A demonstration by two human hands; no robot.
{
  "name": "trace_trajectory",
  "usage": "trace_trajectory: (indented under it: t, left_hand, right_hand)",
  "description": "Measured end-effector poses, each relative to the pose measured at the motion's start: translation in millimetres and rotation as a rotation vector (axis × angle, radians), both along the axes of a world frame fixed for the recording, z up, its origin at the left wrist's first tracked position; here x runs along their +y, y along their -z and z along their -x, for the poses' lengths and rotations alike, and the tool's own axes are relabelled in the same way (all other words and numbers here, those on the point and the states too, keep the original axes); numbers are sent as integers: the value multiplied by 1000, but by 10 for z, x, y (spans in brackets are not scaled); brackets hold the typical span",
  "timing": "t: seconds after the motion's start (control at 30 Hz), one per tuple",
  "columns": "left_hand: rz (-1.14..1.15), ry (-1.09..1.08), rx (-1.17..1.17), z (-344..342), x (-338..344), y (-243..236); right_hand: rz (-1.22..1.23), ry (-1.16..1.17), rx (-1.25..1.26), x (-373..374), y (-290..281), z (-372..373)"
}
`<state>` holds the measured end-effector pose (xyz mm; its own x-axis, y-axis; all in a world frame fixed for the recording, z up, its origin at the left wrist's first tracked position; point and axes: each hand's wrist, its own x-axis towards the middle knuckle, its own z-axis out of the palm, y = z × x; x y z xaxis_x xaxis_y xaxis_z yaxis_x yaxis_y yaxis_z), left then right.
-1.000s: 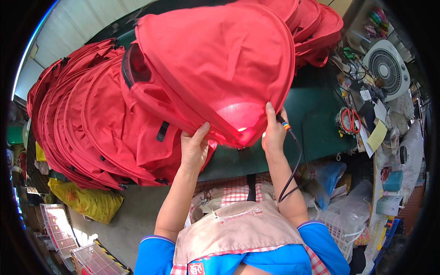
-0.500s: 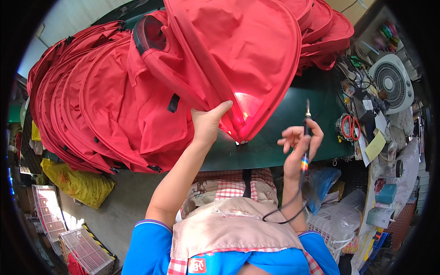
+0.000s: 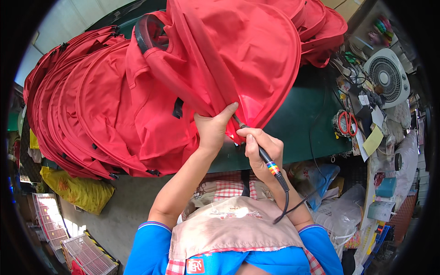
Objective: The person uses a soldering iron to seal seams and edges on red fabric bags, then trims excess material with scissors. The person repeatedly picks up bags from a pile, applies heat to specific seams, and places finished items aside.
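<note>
Right, the left hand (image 3: 211, 130) grips the lower edge of a red fabric hood (image 3: 238, 55), thumb up against the cloth and fingers tucked behind it, pinching the hem and holding the piece up off the green table (image 3: 298, 114). The right hand (image 3: 261, 149) is closed around a pen-shaped corded tool (image 3: 263, 158) with a striped band on its handle, fingers wrapped tight, the tip pointing up toward eleven o'clock and meeting the hem just beside the left thumb. A black cable (image 3: 286, 201) trails from the handle down toward six o'clock, across the apron (image 3: 229, 229).

The hood sits at twelve o'clock from the hands, its rounded panel fanned wide, a black handle strap at its top left. Whether the tip actually touches the cloth is hard to tell; the spot is small and partly hidden by the fingers.

As for progress, I judge this piece to be only at the start of its touch-up: the tool is at one point on the hem, and the rest of the edge shows no sign either way. At nine o'clock lies a big stack of red hoods (image 3: 82, 105), overlapping like shingles; more red pieces (image 3: 321, 27) are heaped at one o'clock. Which heap is finished I cannot tell.

Over at three o'clock, a white fan (image 3: 387, 73) and red-handled scissors (image 3: 346, 123) sit among the clutter.
</note>
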<state>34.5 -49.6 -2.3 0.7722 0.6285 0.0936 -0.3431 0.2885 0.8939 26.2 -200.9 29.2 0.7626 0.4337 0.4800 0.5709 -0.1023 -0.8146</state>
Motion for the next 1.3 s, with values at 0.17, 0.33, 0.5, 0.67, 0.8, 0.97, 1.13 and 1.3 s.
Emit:
trace_trajectory:
  t: [0.17,0.33,0.5,0.67,0.8,0.97,1.13,1.3]
  left_hand:
    - [25,55,75,124,54,-32]
    - [41,138,50,396,282,25]
    - [-80,640,275,1420,599,-375]
    - [-559,546,88,2078,1141,-638]
    - [-391,-583,-96,2091,1825,-771]
    - [-484,-1089,-98,1155,1512,-32]
    - [32,-113,-69,348,-46,0]
    - [585,227,-182,338,501,-77]
  right_hand:
    - [328,-349,699,-340,-798,-368]
    - [-185,-232,172,-31,-1238,-992]
    - [89,-216,-609,1044,-1375,-2171]
    - [88,-612,-370,1571,-1399,-2418]
    - [-352,-279,-670,1551,-1429,-2697]
    - [-682,84,-608,652,-2321,-1663]
    - [-403,264,-916,697,-1988,-1137]
    - [-236,107,-852,691,-1081,-1455]
